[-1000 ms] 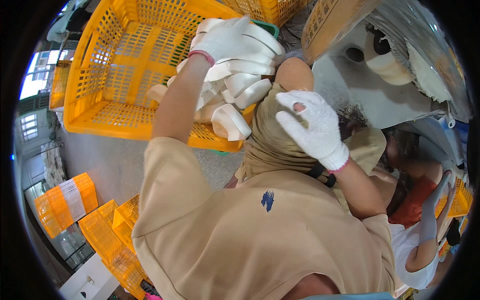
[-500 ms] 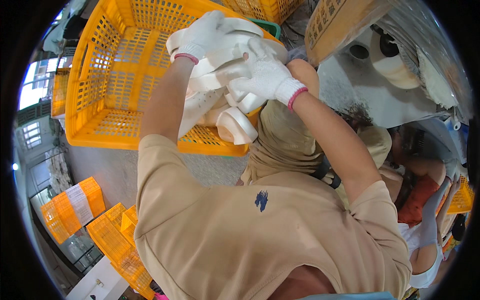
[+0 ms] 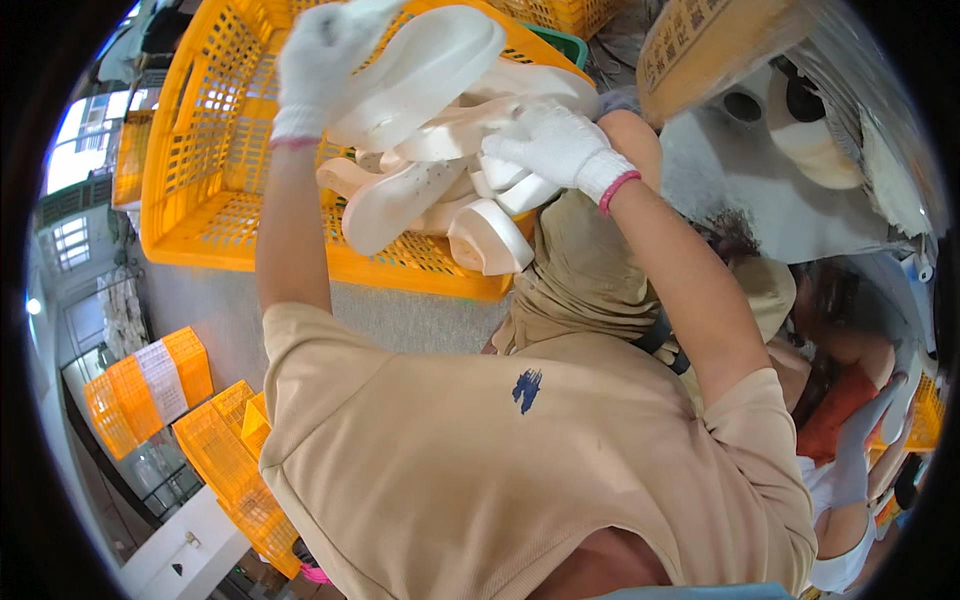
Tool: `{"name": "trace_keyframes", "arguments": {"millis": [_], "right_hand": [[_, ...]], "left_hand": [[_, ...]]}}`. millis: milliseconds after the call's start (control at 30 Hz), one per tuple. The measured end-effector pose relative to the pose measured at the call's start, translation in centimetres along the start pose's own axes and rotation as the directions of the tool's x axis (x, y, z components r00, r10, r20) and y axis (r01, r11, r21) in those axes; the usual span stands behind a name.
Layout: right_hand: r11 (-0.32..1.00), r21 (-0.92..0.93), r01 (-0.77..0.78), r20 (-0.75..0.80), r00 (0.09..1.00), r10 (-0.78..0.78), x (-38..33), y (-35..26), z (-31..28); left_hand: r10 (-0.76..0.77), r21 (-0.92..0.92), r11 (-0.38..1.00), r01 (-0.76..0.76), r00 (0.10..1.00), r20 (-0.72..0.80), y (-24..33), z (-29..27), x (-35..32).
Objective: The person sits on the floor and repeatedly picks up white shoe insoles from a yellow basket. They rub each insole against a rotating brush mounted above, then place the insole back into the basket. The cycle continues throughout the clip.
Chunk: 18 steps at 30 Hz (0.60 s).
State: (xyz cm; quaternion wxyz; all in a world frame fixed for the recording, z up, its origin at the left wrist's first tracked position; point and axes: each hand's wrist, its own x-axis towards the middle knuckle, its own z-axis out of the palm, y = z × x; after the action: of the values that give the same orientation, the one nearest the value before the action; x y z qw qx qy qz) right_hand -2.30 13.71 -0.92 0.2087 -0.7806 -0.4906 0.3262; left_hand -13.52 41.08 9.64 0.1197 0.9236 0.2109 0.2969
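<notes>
Grey concrete floor [image 3: 300, 320] runs under everything, with daylight coming through windows far off at the left edge. Low on that side, 2 or 3 orange-yellow crates [image 3: 150, 385] stand stacked and apart from the work.

Moving right, a big yellow lattice basket [image 3: 200, 150] sits tilted toward the person in the beige shirt [image 3: 480, 460]. Above its open mouth the left hand [image 3: 318, 55], in a white knit glove, is raised high and closed around the end of a white foam shoe sole [image 3: 420, 65], which angles up and to the right. Below it hangs a loose bundle of more white soles [image 3: 440, 195], pale and curved, some showing rows of small holes; the bundle lies against the basket's near rim, half inside it.

Further right, the right hand [image 3: 545, 145], also gloved with a pink cuff, is clamped on the upper edge of that bundle, pressing it toward the basket. Both hands are close together, each gripping its own piece.

My reading is that the soles are being sorted or pulled apart at the basket. What seems needed next is a firm hold on the bundle while 1 sole is peeled free, since they look inclined to slip.

At the far right sits another person with a gloved hand [image 3: 850, 460], beside a grey machine housing [image 3: 790, 190].
</notes>
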Motion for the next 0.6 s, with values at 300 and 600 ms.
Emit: {"name": "trace_keyframes", "arguments": {"millis": [300,600], "right_hand": [[0.614,0.494,0.615,-0.709,0.694,-0.125,-6.5,-5.0,-3.1],[0.55,0.834,0.05,-0.513,0.44,0.737,-35.8,5.7,-0.6]], "left_hand": [[0.321,-0.211,0.944,-0.253,0.852,0.415,11.5,-8.8,-6.2],[0.474,-0.75,0.634,-0.188,0.861,0.185,25.8,6.7,-14.3]]}}
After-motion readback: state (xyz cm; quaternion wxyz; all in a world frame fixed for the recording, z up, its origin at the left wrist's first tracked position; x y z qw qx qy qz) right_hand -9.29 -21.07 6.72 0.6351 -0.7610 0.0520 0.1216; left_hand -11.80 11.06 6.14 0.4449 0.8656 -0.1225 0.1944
